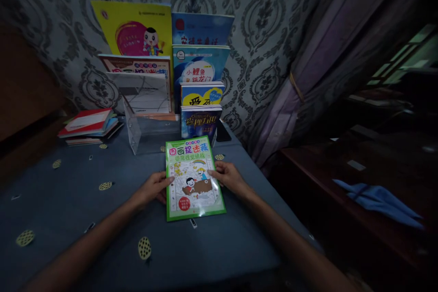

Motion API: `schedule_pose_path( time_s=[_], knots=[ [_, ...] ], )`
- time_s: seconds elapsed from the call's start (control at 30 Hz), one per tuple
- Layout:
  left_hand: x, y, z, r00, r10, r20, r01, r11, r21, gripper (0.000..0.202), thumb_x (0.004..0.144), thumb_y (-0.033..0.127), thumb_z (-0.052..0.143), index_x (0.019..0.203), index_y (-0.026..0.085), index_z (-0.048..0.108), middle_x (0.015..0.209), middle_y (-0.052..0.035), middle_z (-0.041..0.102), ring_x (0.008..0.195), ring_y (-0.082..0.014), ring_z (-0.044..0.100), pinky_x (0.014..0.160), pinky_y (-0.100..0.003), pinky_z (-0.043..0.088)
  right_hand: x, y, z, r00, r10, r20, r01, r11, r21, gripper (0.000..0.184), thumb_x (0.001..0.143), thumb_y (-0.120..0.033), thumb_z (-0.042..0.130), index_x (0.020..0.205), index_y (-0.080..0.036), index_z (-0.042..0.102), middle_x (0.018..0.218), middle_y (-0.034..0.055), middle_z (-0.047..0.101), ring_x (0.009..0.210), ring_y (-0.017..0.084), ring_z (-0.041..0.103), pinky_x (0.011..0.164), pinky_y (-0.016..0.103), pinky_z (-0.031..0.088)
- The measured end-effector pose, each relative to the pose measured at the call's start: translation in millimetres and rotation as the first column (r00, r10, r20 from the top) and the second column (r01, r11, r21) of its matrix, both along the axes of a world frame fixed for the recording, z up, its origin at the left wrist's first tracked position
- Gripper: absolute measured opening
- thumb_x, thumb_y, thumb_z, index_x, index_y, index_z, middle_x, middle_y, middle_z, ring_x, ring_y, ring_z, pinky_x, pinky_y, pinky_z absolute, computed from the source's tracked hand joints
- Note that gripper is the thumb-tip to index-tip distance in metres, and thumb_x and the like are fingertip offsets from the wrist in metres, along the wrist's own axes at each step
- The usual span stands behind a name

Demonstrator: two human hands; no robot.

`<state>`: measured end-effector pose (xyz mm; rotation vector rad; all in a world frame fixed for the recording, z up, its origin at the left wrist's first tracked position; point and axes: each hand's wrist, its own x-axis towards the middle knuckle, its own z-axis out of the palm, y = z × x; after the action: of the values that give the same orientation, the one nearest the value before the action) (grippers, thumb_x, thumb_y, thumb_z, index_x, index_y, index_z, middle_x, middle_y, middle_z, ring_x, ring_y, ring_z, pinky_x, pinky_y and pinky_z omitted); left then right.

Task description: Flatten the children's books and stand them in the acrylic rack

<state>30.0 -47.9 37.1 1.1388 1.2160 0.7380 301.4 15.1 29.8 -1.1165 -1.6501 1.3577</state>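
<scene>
A green-bordered children's book [193, 178] lies flat on the blue tablecloth [68, 200] in front of me. My left hand [153, 187] grips its left edge, thumb on the cover. Along the right edge my right hand [228, 176] holds the book the same way. Just behind the book stands a clear tiered display stand [143, 127] with several children's books upright in it, among them a yellow one [137, 27] and a blue one [201, 29] at the back.
A stack of thin books [89, 125] lies at the back left. Patterned wallpaper is behind the stand, a purple curtain [308, 77] hangs to the right. A dark wooden surface with a blue cloth [379, 200] is at the right.
</scene>
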Motion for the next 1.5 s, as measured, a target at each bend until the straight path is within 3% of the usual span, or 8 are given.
schedule_pose_path(
  time_s=[0.33,0.47,0.6,0.73,0.93,1.13,1.33,1.5],
  knots=[
    [-10.2,3.1,0.7,0.967,-0.151,-0.204,0.143,0.988,-0.055,0.053,0.069,0.064,0.067,0.087,0.022,0.039,0.055,0.006,0.062,0.045,-0.0147,0.063,0.041,-0.02,0.045,4.8,6.5,-11.9,0.99,0.001,0.144,0.002,1.0,-0.023,0.036,0.068,-0.051,0.07,0.066,-0.022,0.049,0.049,-0.0086,0.049,0.04,0.008,0.042,0.037,0.021,0.033],
    [-13.8,11.2,7.9,0.903,-0.141,-0.406,0.194,0.977,0.09,0.036,0.081,0.056,0.055,0.084,0.022,0.043,0.057,0.0054,0.06,0.044,-0.0135,0.059,0.042,-0.022,0.044,6.5,8.1,-9.8,0.987,0.039,0.157,-0.036,0.999,-0.026,0.039,0.068,-0.053,0.072,0.065,-0.021,0.048,0.048,-0.0088,0.049,0.037,0.008,0.044,0.036,0.021,0.034],
    [-13.0,25.1,18.9,0.704,0.097,-0.703,0.317,0.843,0.434,0.016,0.09,0.034,0.049,0.087,0.02,0.056,0.078,-0.0029,0.069,0.074,-0.0186,0.067,0.069,-0.03,0.052,10.0,8.5,-8.4,0.987,0.086,0.133,-0.079,0.995,-0.062,0.042,0.066,-0.056,0.073,0.068,-0.02,0.05,0.05,-0.0078,0.053,0.038,0.009,0.046,0.035,0.021,0.036],
    [-7.0,38.0,12.2,0.553,0.249,-0.795,0.448,0.716,0.536,0.024,0.093,0.028,0.048,0.109,0.017,0.062,0.117,-0.0122,0.067,0.111,-0.0265,0.061,0.096,-0.041,0.048,15.8,7.6,-6.7,0.984,0.119,0.133,-0.106,0.989,-0.099,0.042,0.066,-0.055,0.073,0.071,-0.019,0.053,0.052,-0.0071,0.055,0.04,0.008,0.047,0.037,0.02,0.037],
    [-4.9,44.4,-19.0,0.482,0.298,-0.824,0.488,0.69,0.535,0.036,0.098,0.032,0.046,0.128,0.015,0.056,0.142,-0.0168,0.054,0.132,-0.0302,0.049,0.107,-0.047,0.041,19.6,7.3,-6.7,0.974,0.088,0.209,-0.069,0.993,-0.095,0.04,0.066,-0.054,0.072,0.067,-0.02,0.051,0.05,-0.0074,0.053,0.038,0.009,0.047,0.036,0.021,0.035],
    [-11.2,44.3,-23.9,0.485,0.306,-0.819,0.512,0.66,0.55,0.036,0.101,0.04,0.041,0.126,0.019,0.056,0.148,-0.0146,0.049,0.139,-0.0287,0.043,0.108,-0.049,0.039,21.3,3.8,1.3,0.883,-0.079,0.463,0.044,0.995,0.085,0.029,0.072,-0.042,0.074,0.069,-0.022,0.052,0.049,-0.0064,0.055,0.042,0.012,0.053,0.042,0.023,0.036],
    [-13.4,45.1,-18.9,0.481,0.279,-0.831,0.531,0.662,0.529,0.04,0.101,0.042,0.041,0.13,0.018,0.054,0.149,-0.0152,0.049,0.139,-0.0291,0.043,0.107,-0.048,0.041,4.3,-5.6,20.0,0.674,-0.313,0.67,-0.064,0.878,0.474,0.009,0.082,-0.025,0.067,0.089,-0.02,0.066,0.073,0.0048,0.07,0.068,0.022,0.066,0.06,0.03,0.047],
    [-14.6,46.3,-21.0,0.482,0.317,-0.817,0.538,0.628,0.562,0.043,0.1,0.041,0.042,0.133,0.017,0.053,0.145,-0.0149,0.053,0.139,-0.0283,0.044,0.11,-0.045,0.038,-58.3,-4.0,19.1,0.764,-0.027,0.645,-0.407,0.754,0.515,0.036,0.092,-0.015,0.049,0.126,-0.019,0.061,0.131,0.0122,0.065,0.123,0.026,0.059,0.104,0.038,0.045]
  ],
)
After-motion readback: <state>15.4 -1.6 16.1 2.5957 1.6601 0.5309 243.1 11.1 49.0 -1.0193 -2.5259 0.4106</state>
